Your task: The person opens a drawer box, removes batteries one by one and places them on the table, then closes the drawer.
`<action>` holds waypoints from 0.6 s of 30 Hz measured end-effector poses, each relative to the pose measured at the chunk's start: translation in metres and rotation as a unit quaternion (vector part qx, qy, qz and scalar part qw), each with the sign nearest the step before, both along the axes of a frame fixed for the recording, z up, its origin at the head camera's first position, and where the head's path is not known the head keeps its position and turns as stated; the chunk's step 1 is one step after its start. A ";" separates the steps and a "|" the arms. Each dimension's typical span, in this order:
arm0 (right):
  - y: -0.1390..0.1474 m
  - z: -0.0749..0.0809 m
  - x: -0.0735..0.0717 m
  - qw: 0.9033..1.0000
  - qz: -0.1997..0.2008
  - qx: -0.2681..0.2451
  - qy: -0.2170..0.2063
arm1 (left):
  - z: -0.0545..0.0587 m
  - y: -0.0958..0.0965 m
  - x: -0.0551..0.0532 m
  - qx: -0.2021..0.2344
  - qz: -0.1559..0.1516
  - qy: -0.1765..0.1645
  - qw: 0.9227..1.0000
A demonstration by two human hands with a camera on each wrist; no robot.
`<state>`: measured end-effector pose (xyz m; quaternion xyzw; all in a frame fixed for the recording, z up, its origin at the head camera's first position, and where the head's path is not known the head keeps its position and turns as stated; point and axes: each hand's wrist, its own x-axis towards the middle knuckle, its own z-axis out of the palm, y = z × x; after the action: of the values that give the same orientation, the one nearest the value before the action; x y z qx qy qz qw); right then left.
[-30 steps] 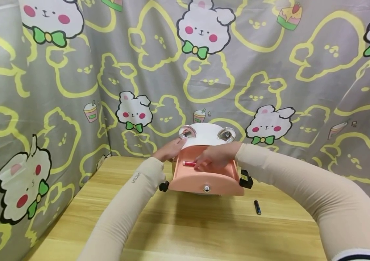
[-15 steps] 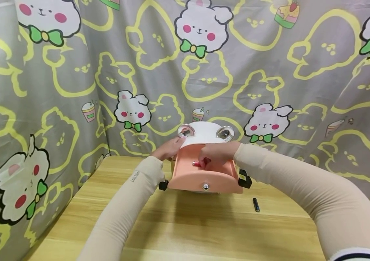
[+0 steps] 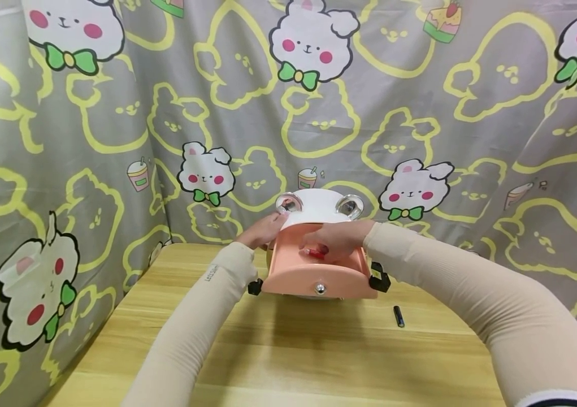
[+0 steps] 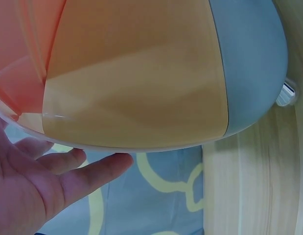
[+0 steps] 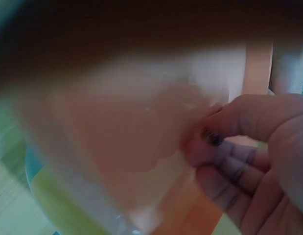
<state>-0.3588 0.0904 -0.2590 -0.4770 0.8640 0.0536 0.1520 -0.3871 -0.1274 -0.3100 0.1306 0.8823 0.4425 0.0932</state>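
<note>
On the table stands a small drawer box (image 3: 319, 204) with a white top and two clear, eye-like rings. Its pink drawer (image 3: 288, 281) is pulled out, with a silver knob in front. My right hand (image 3: 338, 237) reaches into the drawer, thumb and fingers pinching a small red cylinder (image 3: 315, 254). Its dark end shows between the fingertips in the right wrist view, which is blurred. My left hand (image 3: 265, 229) rests against the box's left side. In the left wrist view its fingers (image 4: 100, 176) lie extended along the edge of the tan side panel (image 4: 136, 93).
A dark battery-like cylinder (image 3: 398, 316) lies on the wooden table (image 3: 288, 356), right of the box. Black wrist gear (image 3: 380, 277) shows beside the drawer. A grey curtain (image 3: 247, 124) with cartoon prints hangs behind and to the left.
My right hand has closed its fingers on the red cylinder, which lay on the drawer floor, and has turned within the drawer. The left hand stays at the box's side.
</note>
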 end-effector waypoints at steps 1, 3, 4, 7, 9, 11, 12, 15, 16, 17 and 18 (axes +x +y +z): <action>0.001 0.000 -0.001 1.000 -0.002 0.002 -0.006 | 0.000 0.000 0.000 0.001 -0.001 0.001 1.000; 0.001 0.001 -0.002 1.000 -0.001 0.003 -0.014 | 0.000 0.000 -0.001 0.001 -0.001 0.003 1.000; 0.001 0.001 -0.002 1.000 0.000 0.002 -0.015 | 0.000 0.000 -0.001 0.000 -0.001 0.005 1.000; 0.002 0.001 -0.003 1.000 -0.006 -0.004 -0.015 | 0.000 0.000 -0.001 -0.004 0.001 0.005 1.000; 0.003 0.002 -0.001 1.000 -0.018 -0.010 -0.017 | 0.000 0.001 -0.001 -0.006 0.002 0.005 1.000; 0.005 0.003 0.000 1.000 -0.023 -0.016 -0.013 | -0.001 0.001 -0.001 -0.004 0.003 0.002 1.000; 0.006 0.003 0.002 0.999 -0.026 -0.019 -0.014 | -0.001 0.001 -0.001 -0.003 0.003 -0.001 1.000; 0.009 0.005 0.005 0.999 -0.034 -0.036 -0.019 | -0.001 0.000 -0.001 -0.001 0.005 -0.007 1.000; 0.010 0.006 0.006 0.998 -0.037 -0.044 -0.022 | -0.001 0.000 -0.001 -0.002 0.006 -0.006 1.000; 0.011 0.007 0.006 0.997 -0.041 -0.052 -0.026 | -0.001 0.001 -0.001 -0.002 0.007 -0.005 1.000; 0.013 0.008 0.007 0.997 -0.045 -0.059 -0.030 | 0.000 0.001 0.000 -0.003 0.007 -0.003 1.000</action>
<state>-0.3519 0.1032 -0.2506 -0.4474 0.8813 -0.0188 0.1513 -0.3876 -0.1267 -0.3103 0.1232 0.8844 0.4405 0.0931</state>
